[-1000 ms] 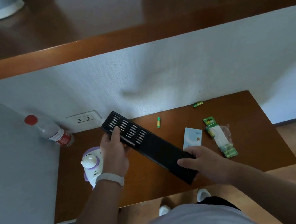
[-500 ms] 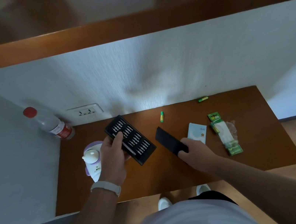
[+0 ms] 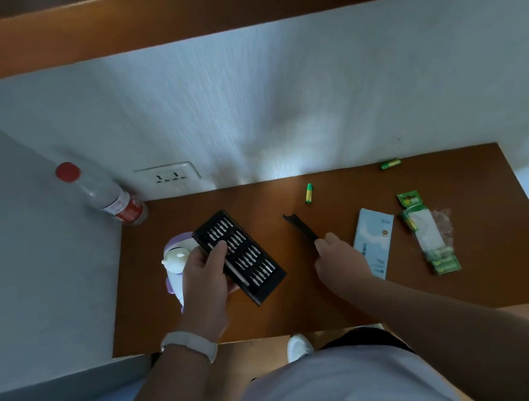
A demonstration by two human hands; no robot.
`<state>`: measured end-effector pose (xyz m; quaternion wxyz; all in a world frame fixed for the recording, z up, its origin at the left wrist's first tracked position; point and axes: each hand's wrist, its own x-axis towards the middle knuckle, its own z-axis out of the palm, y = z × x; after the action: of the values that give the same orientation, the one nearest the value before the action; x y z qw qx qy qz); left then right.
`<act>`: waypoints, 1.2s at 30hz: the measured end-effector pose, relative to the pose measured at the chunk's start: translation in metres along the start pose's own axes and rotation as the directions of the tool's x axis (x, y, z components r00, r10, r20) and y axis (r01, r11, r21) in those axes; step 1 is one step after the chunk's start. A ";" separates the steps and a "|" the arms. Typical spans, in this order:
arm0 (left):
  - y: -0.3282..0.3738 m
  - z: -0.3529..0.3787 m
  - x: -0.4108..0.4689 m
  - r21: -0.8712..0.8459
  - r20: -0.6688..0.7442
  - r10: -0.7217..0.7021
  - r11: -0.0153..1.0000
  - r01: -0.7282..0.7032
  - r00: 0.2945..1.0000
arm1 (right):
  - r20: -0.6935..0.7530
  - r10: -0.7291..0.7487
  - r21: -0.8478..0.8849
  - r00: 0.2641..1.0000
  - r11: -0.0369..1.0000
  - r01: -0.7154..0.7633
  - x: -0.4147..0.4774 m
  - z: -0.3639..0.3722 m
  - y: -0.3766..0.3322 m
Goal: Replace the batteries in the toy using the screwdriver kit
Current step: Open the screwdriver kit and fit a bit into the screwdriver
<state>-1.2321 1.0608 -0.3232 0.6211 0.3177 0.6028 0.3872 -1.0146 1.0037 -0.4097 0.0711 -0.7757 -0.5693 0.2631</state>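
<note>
A home room: wooden desk (image 3: 341, 299), wall socket (image 3: 167, 177), water bottle (image 3: 106, 195).

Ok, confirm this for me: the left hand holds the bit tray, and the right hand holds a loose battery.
Not quite: the left hand does hold the bit tray, but the right hand holds the black cover, not a battery. The head view shows it.
</note>
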 end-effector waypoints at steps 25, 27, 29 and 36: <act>-0.002 0.006 -0.001 0.079 0.126 -0.015 0.997 0.005 0.992 | -0.014 0.086 0.245 0.996 0.966 -0.080 -0.012 -0.019 -0.018; 0.002 0.009 -0.002 0.069 0.140 -0.023 0.998 0.013 0.990 | -0.063 0.041 0.317 0.997 0.948 -0.019 -0.019 -0.038 -0.028; 0.007 0.012 -0.005 0.066 0.163 -0.021 0.998 0.011 0.986 | -0.110 -0.029 0.358 0.994 0.931 0.067 -0.027 -0.059 -0.039; 0.023 0.024 -0.025 0.078 0.288 -0.007 0.997 -0.016 0.958 | -0.253 -0.334 0.334 0.908 0.851 0.406 -0.055 -0.117 -0.080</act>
<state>-1.2097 1.0526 -0.2889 0.6881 0.3966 0.5202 0.3140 -1.0364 1.0028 -0.2593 0.3217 -0.6435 -0.6375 0.2757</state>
